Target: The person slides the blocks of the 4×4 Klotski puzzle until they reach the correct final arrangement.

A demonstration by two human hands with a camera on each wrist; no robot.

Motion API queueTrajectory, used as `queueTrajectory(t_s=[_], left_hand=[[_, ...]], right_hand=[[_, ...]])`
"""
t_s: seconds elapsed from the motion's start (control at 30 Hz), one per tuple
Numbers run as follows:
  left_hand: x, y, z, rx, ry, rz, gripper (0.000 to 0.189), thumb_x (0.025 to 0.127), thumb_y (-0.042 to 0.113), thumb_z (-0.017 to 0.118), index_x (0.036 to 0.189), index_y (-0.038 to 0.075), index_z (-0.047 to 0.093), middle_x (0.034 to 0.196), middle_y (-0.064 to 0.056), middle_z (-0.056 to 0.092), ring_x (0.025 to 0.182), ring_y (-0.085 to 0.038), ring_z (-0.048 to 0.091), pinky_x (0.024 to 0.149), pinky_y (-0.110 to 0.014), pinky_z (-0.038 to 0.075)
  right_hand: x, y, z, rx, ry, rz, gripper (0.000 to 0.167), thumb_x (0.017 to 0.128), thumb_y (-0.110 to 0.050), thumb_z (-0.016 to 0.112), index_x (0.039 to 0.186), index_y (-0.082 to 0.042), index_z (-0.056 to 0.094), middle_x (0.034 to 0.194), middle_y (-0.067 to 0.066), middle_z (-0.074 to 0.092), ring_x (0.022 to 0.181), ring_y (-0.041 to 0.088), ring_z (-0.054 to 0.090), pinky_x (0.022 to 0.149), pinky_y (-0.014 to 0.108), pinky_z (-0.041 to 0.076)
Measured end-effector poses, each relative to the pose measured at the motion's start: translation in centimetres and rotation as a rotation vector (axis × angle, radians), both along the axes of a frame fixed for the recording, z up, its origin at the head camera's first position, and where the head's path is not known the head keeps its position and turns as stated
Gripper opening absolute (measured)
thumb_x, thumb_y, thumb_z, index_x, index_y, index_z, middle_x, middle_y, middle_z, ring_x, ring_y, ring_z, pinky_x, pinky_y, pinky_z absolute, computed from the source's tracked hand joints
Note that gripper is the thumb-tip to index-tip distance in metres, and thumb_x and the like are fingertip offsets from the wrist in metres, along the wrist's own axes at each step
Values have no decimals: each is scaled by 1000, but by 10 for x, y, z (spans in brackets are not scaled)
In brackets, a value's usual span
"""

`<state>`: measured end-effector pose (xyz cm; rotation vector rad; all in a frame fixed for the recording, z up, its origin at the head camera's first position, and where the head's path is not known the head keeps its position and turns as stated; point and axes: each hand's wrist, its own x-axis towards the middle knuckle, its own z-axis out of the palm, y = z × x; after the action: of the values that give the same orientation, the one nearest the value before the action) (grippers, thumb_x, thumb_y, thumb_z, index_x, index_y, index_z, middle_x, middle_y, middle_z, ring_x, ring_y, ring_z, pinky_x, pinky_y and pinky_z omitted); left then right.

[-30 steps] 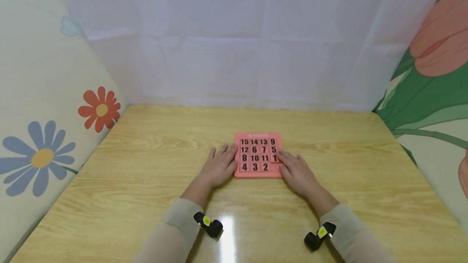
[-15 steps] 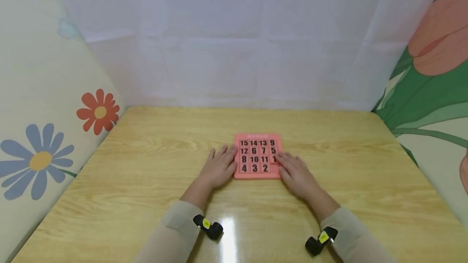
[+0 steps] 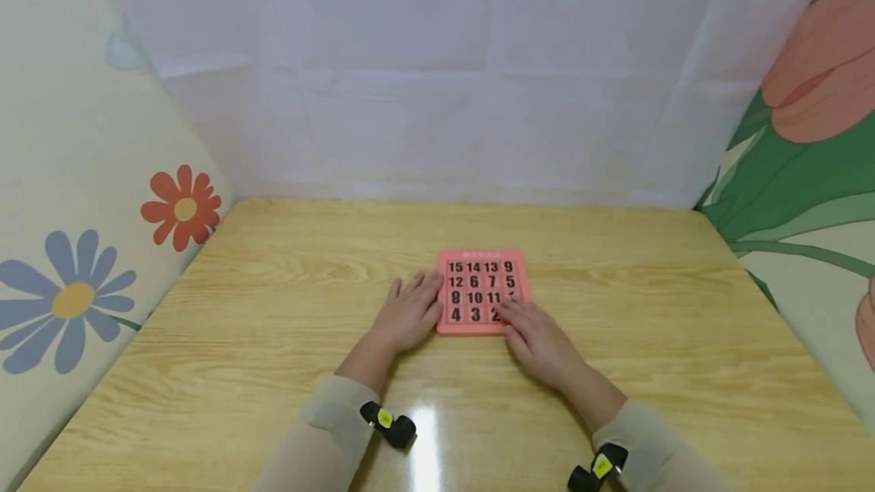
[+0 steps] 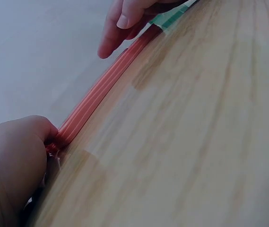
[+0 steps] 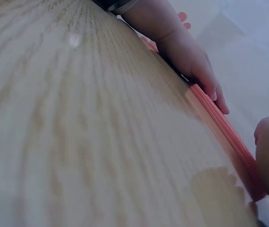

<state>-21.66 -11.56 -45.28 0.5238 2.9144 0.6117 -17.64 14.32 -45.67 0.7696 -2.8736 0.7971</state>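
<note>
A pink number slide puzzle (image 3: 475, 298) with black-numbered tiles lies flat on the wooden table. Along its left edge rests my left hand (image 3: 405, 317), fingers relaxed; in the left wrist view the thumb (image 4: 39, 126) touches the puzzle's near corner. My right hand (image 3: 543, 344) reaches over the lower right part of the board, fingertips at the 2 tile and just below the 1. Those fingers hide the bottom right slot and parts of both tiles. From the right wrist view the pink side wall (image 5: 229, 135) shows between the two hands.
The wooden table (image 3: 273, 279) extends around the puzzle. Behind it hangs a white cloth (image 3: 410, 97). Flower-painted panels stand at left and right, with a red flower (image 3: 183, 209) and a pink tulip (image 3: 813, 89). Each sleeve carries a small black camera.
My right hand has moved left and slightly nearer, from the puzzle's right edge by the 1 tile onto the lower right tiles. The left hand stays in place.
</note>
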Motion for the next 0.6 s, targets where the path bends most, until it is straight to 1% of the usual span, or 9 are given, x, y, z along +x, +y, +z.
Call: queueTrajectory(t_s=[0.2, 0.37, 0.6], left_hand=[[-2, 1, -1, 1, 5, 2, 57, 105, 37, 30, 156, 13, 24, 163, -3, 23, 153, -28, 14, 125, -54, 0], [-3, 2, -3, -3, 10, 1, 57, 105, 36, 31, 156, 12, 25, 163, -4, 23, 153, -29, 15, 125, -55, 1], [-2, 3, -2, -3, 4, -1, 57, 105, 37, 30, 156, 13, 25, 163, -3, 23, 153, -29, 15, 125, -54, 0]], right_hand=[[-8, 3, -4, -9, 42, -59, 42, 99, -17, 49, 138, -1, 55, 148, 15, 50, 139, 34, 44, 118, 49, 34], [-13, 6, -4, 17, 19, -80, 42, 100, -19, 48, 139, -3, 54, 149, 14, 49, 140, 32, 43, 118, 48, 33], [-11, 9, -4, 36, -18, -79, 43, 100, -19, 49, 140, -3, 53, 150, 14, 47, 141, 32, 42, 118, 48, 33]])
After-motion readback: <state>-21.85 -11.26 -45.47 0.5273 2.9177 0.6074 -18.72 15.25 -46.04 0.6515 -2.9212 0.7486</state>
